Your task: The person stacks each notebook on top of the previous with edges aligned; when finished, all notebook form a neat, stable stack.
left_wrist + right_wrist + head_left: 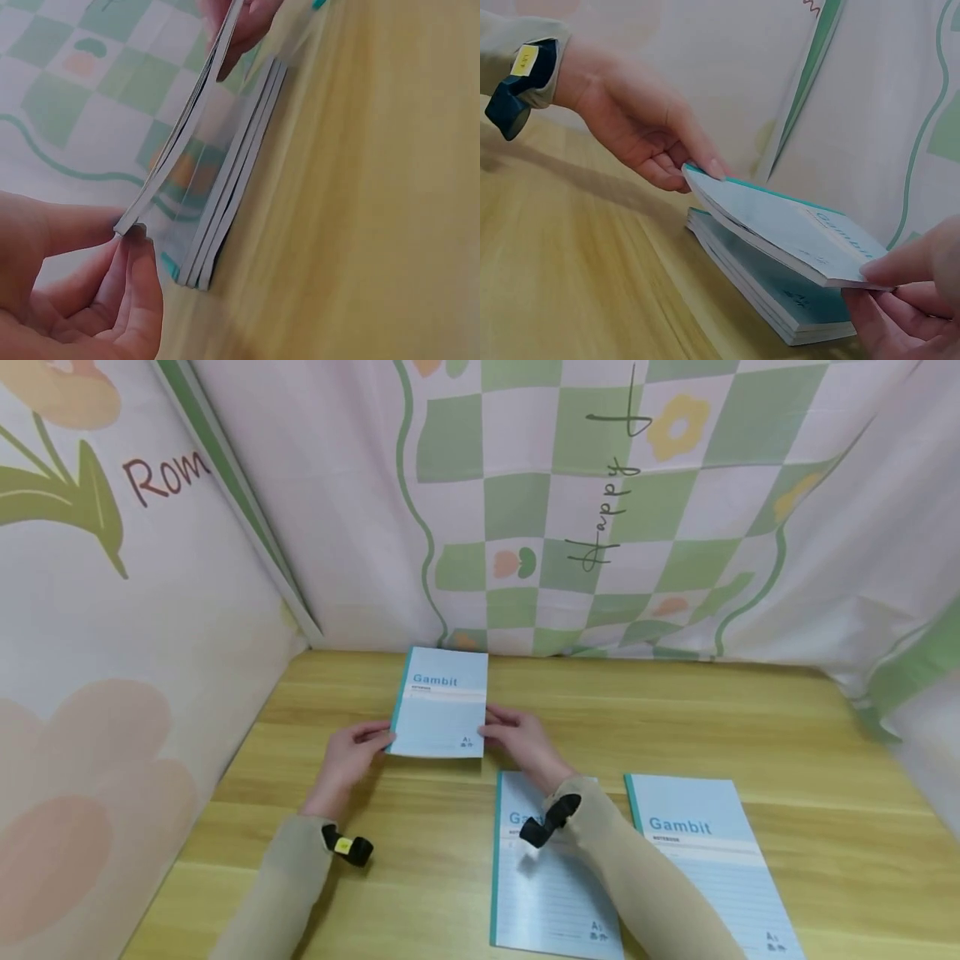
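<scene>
Both hands pinch a light-blue Gambit notebook (442, 714) by its near corners, thumbs on top and fingers beneath. My left hand (352, 756) is at its teal spine side, and my right hand (522, 739) grips the opposite corner. The near edge is tilted up, with a gap under it. Below lies a small stack of similar notebooks (780, 300), seen edge-on as a stack (232, 180) in the left wrist view and mostly hidden from the head view.
Two more Gambit notebooks lie side by side at the right: a nearer one (547, 893), partly under my right forearm, and another one (708, 843). The wooden table (420, 860) meets a patterned curtain (517, 510) at the back and a printed cloth wall (112, 652) at the left.
</scene>
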Demonstrator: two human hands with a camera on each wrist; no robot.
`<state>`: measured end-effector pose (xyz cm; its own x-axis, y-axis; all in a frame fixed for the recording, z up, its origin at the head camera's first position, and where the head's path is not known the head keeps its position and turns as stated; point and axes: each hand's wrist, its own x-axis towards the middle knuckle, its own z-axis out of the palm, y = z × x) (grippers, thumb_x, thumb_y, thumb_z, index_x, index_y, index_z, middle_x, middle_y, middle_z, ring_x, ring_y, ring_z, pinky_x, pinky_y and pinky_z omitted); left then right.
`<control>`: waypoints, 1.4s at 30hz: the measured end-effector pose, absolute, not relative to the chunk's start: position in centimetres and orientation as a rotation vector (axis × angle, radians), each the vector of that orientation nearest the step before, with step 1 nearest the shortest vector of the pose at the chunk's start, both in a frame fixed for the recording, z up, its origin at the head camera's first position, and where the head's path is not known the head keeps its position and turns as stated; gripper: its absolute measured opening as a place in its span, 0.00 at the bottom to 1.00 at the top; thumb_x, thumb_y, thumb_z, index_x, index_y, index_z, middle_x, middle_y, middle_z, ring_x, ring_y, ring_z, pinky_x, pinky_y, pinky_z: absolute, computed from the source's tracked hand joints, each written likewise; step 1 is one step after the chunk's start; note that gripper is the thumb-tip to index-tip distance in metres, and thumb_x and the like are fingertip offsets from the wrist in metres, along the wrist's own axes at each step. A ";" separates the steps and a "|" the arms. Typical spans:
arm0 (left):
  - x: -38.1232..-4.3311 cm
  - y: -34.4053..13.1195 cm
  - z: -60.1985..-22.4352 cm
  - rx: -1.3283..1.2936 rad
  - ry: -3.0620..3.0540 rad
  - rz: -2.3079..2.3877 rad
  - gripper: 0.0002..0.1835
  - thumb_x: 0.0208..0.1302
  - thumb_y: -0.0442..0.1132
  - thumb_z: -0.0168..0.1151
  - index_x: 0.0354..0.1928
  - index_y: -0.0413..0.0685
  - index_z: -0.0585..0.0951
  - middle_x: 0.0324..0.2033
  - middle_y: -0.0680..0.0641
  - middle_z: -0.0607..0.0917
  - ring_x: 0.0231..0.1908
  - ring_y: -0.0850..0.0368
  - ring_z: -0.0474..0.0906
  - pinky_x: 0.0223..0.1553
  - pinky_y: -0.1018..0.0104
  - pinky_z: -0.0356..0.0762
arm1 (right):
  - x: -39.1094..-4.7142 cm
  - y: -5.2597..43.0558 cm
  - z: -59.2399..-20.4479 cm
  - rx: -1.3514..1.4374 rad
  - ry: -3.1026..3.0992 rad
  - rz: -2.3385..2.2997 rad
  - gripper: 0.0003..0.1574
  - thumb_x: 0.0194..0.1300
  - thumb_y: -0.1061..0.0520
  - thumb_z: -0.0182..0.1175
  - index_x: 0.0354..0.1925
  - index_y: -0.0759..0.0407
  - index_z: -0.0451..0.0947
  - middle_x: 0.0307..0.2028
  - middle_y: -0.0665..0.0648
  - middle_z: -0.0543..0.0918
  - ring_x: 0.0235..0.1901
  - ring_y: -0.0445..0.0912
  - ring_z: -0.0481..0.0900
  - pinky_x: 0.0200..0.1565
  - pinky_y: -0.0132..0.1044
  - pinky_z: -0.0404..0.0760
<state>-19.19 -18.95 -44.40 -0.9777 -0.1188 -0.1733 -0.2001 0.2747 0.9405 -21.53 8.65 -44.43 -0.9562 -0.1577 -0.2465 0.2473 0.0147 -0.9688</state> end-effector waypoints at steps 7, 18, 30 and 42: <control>-20.9 -19.3 -44.3 -0.301 2.522 1.747 0.20 0.70 0.40 0.66 0.60 0.38 0.81 0.57 0.38 0.82 0.59 0.45 0.75 0.59 0.53 0.74 | -22.8 7.7 -44.4 0.125 2.046 -1.987 0.33 0.68 0.64 0.65 0.70 0.55 0.73 0.59 0.55 0.82 0.57 0.47 0.80 0.59 0.41 0.78; -22.1 -19.6 -45.2 -0.337 2.564 1.618 0.20 0.71 0.43 0.66 0.61 0.43 0.82 0.60 0.40 0.80 0.64 0.44 0.71 0.66 0.50 0.68 | -23.9 7.1 -45.1 0.132 2.111 -1.987 0.34 0.66 0.70 0.64 0.69 0.61 0.72 0.56 0.61 0.83 0.55 0.50 0.82 0.58 0.42 0.79; -22.2 -19.4 -45.6 -0.376 2.587 1.607 0.19 0.70 0.43 0.68 0.59 0.45 0.84 0.58 0.41 0.83 0.63 0.46 0.73 0.65 0.50 0.70 | -24.0 6.6 -45.5 0.137 2.213 -1.938 0.33 0.66 0.69 0.64 0.68 0.61 0.73 0.54 0.60 0.83 0.55 0.50 0.80 0.59 0.43 0.78; -22.0 -19.4 -45.7 -0.402 2.604 1.620 0.17 0.69 0.41 0.68 0.58 0.45 0.85 0.57 0.42 0.84 0.63 0.46 0.73 0.65 0.50 0.70 | -23.9 6.6 -45.8 0.148 2.301 -1.831 0.33 0.64 0.67 0.66 0.67 0.57 0.75 0.54 0.56 0.82 0.56 0.50 0.78 0.61 0.44 0.76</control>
<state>-21.96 -19.36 -45.73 -0.9650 -0.1934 -0.1770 -0.2443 0.4178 0.8751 -23.94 6.56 -45.84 -0.9756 -0.0441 -0.2150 0.1996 0.2293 -0.9527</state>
